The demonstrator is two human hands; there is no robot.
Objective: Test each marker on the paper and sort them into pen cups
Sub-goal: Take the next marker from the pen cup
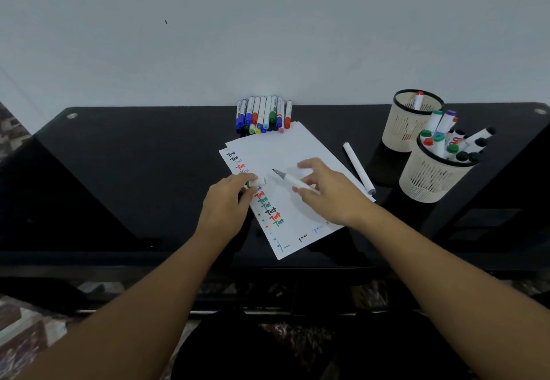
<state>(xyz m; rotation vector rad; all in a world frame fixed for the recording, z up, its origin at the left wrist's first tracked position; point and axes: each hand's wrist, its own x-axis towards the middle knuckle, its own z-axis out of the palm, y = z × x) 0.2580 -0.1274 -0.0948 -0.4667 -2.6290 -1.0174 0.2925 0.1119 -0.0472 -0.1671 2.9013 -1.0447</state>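
The right hand (324, 192) pinches an uncapped marker (293, 180) over the paper (297, 153), its long axis running from the fingers toward ten o'clock, tip leading. The left hand (229, 201) curls round the cap (256, 183), which lies at nine o'clock from that tip, just beside it. Recapping likely means aligning cap with tip. The cups (428, 177) stand at three o'clock, nearer the right hand.
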